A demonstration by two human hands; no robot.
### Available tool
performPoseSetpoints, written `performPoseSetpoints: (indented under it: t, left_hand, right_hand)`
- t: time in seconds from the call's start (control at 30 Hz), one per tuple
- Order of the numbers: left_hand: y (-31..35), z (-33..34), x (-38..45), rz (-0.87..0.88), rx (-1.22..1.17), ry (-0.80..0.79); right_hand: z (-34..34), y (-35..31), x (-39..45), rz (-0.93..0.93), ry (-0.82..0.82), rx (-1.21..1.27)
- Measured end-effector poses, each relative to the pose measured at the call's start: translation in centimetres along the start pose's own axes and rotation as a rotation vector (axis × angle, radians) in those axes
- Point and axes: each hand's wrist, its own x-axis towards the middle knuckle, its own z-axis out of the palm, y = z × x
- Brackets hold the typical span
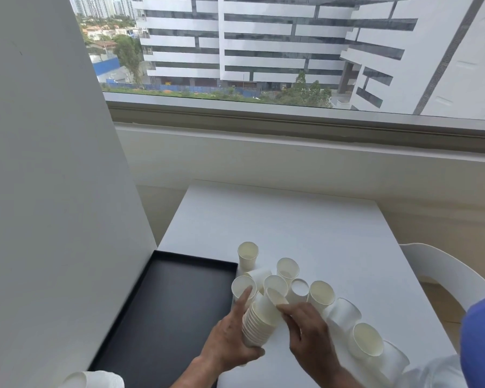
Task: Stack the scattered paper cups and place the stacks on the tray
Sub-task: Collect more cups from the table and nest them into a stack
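Below a wide window [263, 51], our white desk [291, 219] carries a black tray [163, 309] on its left side. Our left hand [230, 337] grips a tilted stack of paper cups [259, 323] just right of the tray, forefinger outstretched. Our right hand [308, 329] pinches the rim of the stack's top cup. Loose cups [321, 295] stand and lie around both hands.

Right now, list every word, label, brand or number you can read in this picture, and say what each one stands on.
None can be read.
The paper cups, loose or in the stack gripped by the left hand, show plain white walls.
The black tray and white table carry no marks.
The buildings outside the window show no legible sign.
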Motion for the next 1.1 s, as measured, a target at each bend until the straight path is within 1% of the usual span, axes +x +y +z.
performPoseSetpoints:
  t: [0.1,0.2,0.3,0.37,0.4,0.47,0.53,0.63,0.77,0.9,0.97,1.1]
  left_hand:
    - [0.2,0.1,0.1,0.039,-0.019,0.014]
    - [-0.2,-0.1,-0.1,0.051,-0.012,0.048]
    - [-1.1,-0.4,-0.4,0.026,-0.011,0.087]
    - [-1.6,-0.6,-0.5,0.004,-0.031,0.13]
    - [-1.9,-0.8,-0.6,-0.009,-0.039,0.15]
    - [-2.5,-1.1,-0.7,-0.033,-0.054,0.186]
    - [-3.1,-1.4,-0.8,-0.052,-0.062,0.215]
    - [-3.7,-1.8,-1.0,-0.065,-0.064,0.259]
    - [-4.0,-2.2,-1.1,-0.081,-0.045,0.272]
    - [-4.2,-2.2,-1.2,-0.087,-0.057,0.282]
    - [-4.2,-2.2,-1.2,-0.091,-0.061,0.285]
    - [-4.4,-2.2,-1.2,-0.094,-0.058,0.289]
  right_hand:
    - [0.6,-0.2,-0.3,-0.045,-0.144,0.022]
    - [1.0,-0.2,-0.2,-0.052,-0.227,0.067]
    - [1.6,0.0,0.0,0.026,-0.238,0.105]
    - [2.2,0.5,0.3,0.126,-0.25,0.056]
    - [2.5,0.8,0.5,0.164,-0.297,0.005]
    - [3.1,1.5,0.8,0.205,-0.489,-0.12]
    - [3.8,2.2,1.0,0.209,-0.67,-0.251]
    - [4.9,2.7,1.5,0.171,-0.799,-0.373]
    - [5.8,2.9,2.0,0.125,-0.874,-0.493]
    - [6.2,2.6,1.8,0.046,-0.884,-0.569]
    - [6.1,2.6,1.4,0.0,-0.875,-0.59]
    - [4.8,2.3,0.6,-0.086,-0.797,-0.574]
